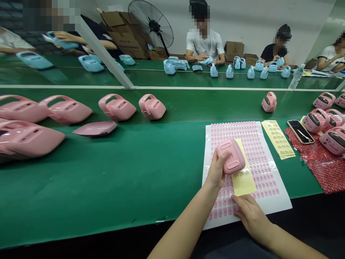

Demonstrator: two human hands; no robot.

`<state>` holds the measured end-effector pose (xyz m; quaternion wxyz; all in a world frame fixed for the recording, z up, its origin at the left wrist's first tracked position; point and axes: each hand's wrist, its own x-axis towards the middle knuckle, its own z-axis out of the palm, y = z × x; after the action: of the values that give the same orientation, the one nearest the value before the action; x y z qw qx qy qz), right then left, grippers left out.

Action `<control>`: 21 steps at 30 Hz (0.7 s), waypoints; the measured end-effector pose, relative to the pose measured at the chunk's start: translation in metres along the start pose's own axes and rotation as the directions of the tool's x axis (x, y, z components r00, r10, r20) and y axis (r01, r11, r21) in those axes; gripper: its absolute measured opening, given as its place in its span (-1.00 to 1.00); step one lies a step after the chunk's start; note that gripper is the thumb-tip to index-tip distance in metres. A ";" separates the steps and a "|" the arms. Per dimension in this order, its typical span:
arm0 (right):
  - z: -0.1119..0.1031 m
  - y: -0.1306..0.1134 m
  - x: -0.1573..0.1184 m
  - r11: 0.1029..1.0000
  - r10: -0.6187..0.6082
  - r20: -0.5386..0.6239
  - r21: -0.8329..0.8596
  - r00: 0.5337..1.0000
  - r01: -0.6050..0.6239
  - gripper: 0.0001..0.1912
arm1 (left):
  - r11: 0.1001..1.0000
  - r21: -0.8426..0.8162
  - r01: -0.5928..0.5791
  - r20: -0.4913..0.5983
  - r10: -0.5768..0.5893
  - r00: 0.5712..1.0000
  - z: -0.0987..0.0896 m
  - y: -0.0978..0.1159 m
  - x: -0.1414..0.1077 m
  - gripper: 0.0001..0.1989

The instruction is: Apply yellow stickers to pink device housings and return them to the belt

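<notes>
My left hand [215,171] grips a small pink plastic housing [237,155], its flat side with two raised long pads and dark print turned up toward me. The housing is held above a white sheet of pink oval stickers [217,133]. Partly beneath the housing lies a yellow label sheet [244,185] with dark print, on top of the sticker sheet. My right hand [252,216] rests low over the sticker sheet, just under the yellow sheet's near edge. Its thumb and index finger are stretched out and slightly apart, with nothing visible between them.
More yellow label sheets [279,138], a phone [300,131] and red bubble wrap [320,169] with pink housings [334,140] lie to the right. Several pink housings [117,108] line the left. Across a white divider [175,88], people handle blue housings [169,67]; a bottle [296,77] stands there.
</notes>
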<state>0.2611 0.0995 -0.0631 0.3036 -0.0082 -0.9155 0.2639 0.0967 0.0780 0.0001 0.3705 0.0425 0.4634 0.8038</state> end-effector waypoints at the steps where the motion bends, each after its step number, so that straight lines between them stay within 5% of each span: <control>1: 0.002 0.000 0.000 1.000 0.000 -0.002 -0.012 1.000 0.000 -0.57 | 1.000 -0.001 0.006 0.008 -0.006 1.000 -0.001 0.000 0.000 -0.47; 10: 0.014 0.000 -0.012 0.997 -0.072 -0.096 0.028 0.993 0.075 -0.61 | 0.999 -0.040 0.022 0.000 -0.022 1.000 -0.003 -0.001 0.000 -0.48; 14: 0.008 -0.004 -0.007 0.929 0.222 -0.117 0.327 0.968 -0.173 -0.79 | 0.994 -0.107 0.037 -0.025 -0.040 0.999 -0.004 -0.002 -0.001 -0.51; 18: -0.015 -0.001 0.027 0.578 0.660 -0.080 0.690 0.747 -0.436 -0.78 | 0.952 -0.300 0.064 -0.027 -0.076 0.997 0.000 -0.004 -0.010 -0.59; 21: -0.033 0.003 0.065 0.354 0.815 -0.110 0.872 0.568 -0.339 -0.64 | 0.855 -0.511 0.089 -0.029 -0.121 0.992 0.006 -0.006 -0.021 -0.62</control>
<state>0.2260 0.1291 -0.0065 0.3945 -0.2903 -0.5083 0.7083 0.1179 0.0711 0.0043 0.3979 -0.1061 0.2477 0.8769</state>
